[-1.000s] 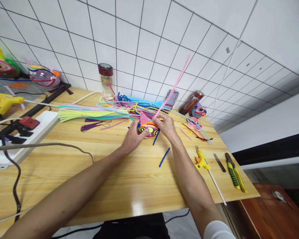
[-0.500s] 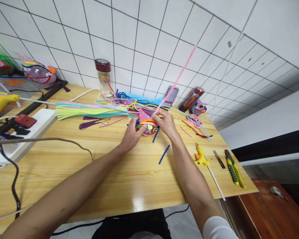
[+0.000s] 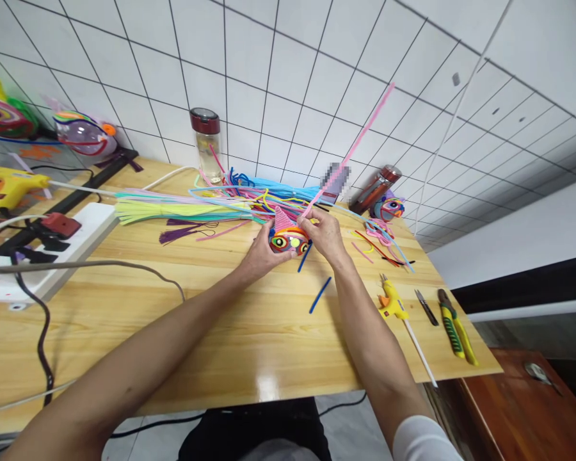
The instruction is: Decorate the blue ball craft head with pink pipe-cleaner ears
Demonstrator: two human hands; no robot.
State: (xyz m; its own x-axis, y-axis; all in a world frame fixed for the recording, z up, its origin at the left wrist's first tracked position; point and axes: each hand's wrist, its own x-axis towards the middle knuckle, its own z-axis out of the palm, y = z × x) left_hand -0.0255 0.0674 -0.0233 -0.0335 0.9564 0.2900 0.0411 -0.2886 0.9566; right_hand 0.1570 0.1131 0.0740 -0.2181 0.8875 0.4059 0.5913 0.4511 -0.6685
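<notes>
currently, left hand [image 3: 263, 251]: gripping the left side of a small, rounded, multicoloured craft with two ringed eyes [image 3: 290, 241], thumb along its lower front.
right hand [image 3: 324, 237]: closed in a pinch on a long, thin, fuzzy pink stem [image 3: 352, 150], near its lower end.
pink stem: slanting up and to the right from the fingers, in front of the white tiled wall [image 3: 288, 83]; whether its lower end touches the craft cannot be told.
craft: between the two hands, over the pale wooden table [image 3: 221, 346], eyes toward the person, a pink, ridged, pointed piece [image 3: 282, 219] standing on top.
blue scraps: two short, dark blue fuzzy pieces, one [image 3: 304, 258] just beside the craft, the other [image 3: 320, 295] nearer the person.
behind the hands: a loose heap of pink and blue fuzzy stems [image 3: 283, 190], with a flat yellow and green bundle [image 3: 173, 211] to its left and purple tassels [image 3: 185, 233] below the bundle.
bottles: a clear one with a dark red lid [image 3: 207, 147] upright, a shiny reddish-brown one [image 3: 375, 190] tilted.
right-hand tools: a yellow glue gun [image 3: 394, 306], a small dark-handled cutter [image 3: 427, 308] and green-and-yellow pliers [image 3: 456, 328], lying side by side.
</notes>
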